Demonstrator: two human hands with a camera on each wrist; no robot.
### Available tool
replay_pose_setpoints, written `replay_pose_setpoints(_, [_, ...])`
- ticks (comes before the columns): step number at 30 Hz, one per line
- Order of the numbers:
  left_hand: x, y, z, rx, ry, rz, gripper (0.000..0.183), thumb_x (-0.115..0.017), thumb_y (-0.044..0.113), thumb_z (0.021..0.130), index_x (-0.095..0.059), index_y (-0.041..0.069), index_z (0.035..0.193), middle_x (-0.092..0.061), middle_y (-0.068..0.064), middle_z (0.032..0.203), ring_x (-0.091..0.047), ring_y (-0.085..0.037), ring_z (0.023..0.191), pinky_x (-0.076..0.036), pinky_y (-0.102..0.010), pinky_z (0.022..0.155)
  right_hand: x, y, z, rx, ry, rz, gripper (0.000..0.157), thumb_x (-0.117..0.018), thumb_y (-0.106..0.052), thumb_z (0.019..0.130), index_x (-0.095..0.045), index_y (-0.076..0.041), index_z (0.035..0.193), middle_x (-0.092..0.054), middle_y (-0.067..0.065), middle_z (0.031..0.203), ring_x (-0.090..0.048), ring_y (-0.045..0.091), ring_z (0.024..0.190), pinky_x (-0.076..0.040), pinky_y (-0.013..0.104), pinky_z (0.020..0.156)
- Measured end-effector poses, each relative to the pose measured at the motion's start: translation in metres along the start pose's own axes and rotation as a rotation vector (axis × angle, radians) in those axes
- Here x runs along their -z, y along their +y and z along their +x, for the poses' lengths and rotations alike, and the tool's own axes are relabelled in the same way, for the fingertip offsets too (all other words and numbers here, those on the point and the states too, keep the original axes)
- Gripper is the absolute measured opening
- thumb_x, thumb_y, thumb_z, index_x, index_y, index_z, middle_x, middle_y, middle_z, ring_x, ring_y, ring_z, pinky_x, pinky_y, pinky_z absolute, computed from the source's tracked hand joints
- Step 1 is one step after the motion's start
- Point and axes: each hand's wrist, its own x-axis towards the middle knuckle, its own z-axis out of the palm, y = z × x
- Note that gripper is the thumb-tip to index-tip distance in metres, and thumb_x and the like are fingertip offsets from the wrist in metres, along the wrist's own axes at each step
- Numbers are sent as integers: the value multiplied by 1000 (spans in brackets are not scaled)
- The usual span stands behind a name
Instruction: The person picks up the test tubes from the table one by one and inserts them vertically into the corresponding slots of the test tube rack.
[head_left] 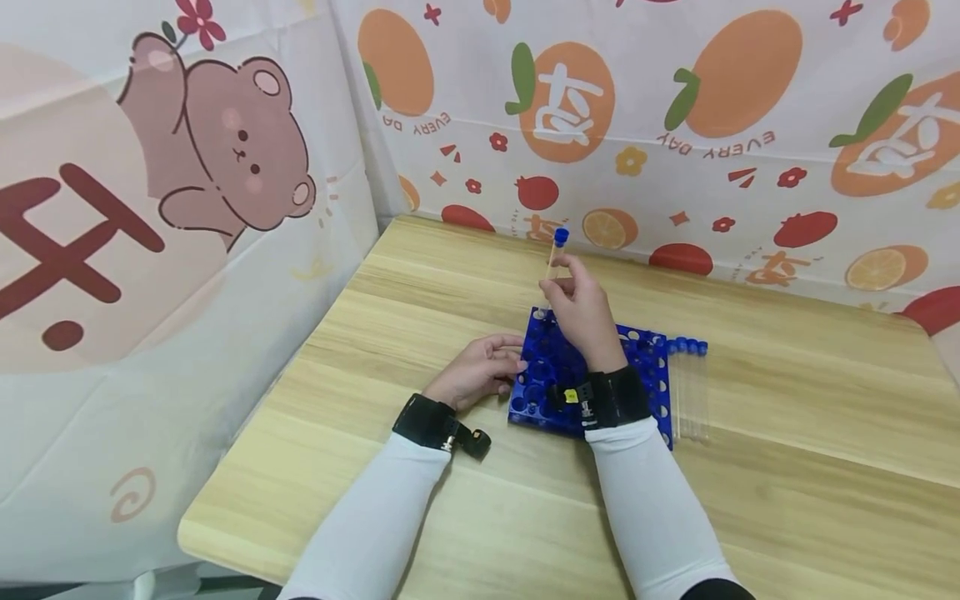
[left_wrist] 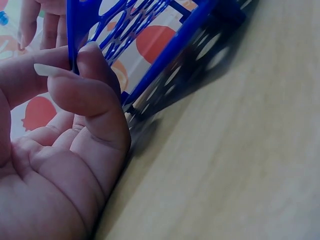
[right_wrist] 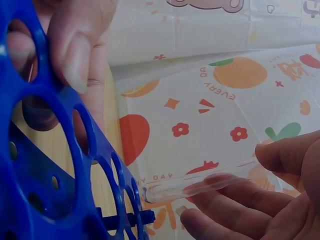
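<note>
A blue plastic test tube rack with round holes lies on the table. My left hand holds its left edge, with thumb and fingers on either side of the rim. Above the far left corner, my right hand pinches a clear test tube with a blue cap. This tube stands tilted, cap up. Its lower end is close to the rack's holes in the right wrist view; I cannot tell whether it is inside one. My right forearm hides part of the rack.
Several capped clear test tubes lie side by side along the rack's right edge, blue caps toward the back. The wooden table meets a fruit-print cloth behind and a bear-print cloth at left.
</note>
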Motion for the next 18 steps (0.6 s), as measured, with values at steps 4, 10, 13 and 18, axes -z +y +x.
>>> replay_pose_setpoints(4, [-2, 1, 1, 1, 4, -3, 46, -61, -3, 92, -49, 2, 136, -65, 3, 82, -54, -11, 70, -42, -22, 54, 2, 2, 1, -9, -25, -1, 36, -55, -32, 101, -52, -20, 134, -69, 12, 119, -65, 26, 110, -53, 50, 92])
replay_pose_setpoints(10, [-2, 2, 1, 3, -5, -2, 45, -59, -2, 93, -49, 3, 137, -66, 3, 84, -54, -11, 70, -42, -22, 54, 1, 4, 3, 23, -29, -12, 31, -58, -30, 100, -57, -17, 129, -65, 9, 127, -64, 26, 110, -53, 47, 94])
replay_pose_setpoints(13, [-2, 3, 1, -2, -7, -1, 45, -59, -1, 94, -50, 4, 137, -66, 3, 84, -54, -10, 70, -42, -22, 55, 0, 4, 4, 21, -44, -27, 32, -59, -29, 99, -59, -15, 128, -64, 8, 126, -64, 26, 110, -53, 46, 95])
replay_pose_setpoints(18, [-2, 4, -1, 7, -18, 4, 45, -59, -1, 94, -49, 4, 138, -65, 3, 83, -54, -9, 70, -43, -22, 55, -1, 6, 4, -81, -107, -91, 31, -59, -34, 99, -60, -17, 125, -66, 7, 120, -62, 25, 108, -55, 45, 90])
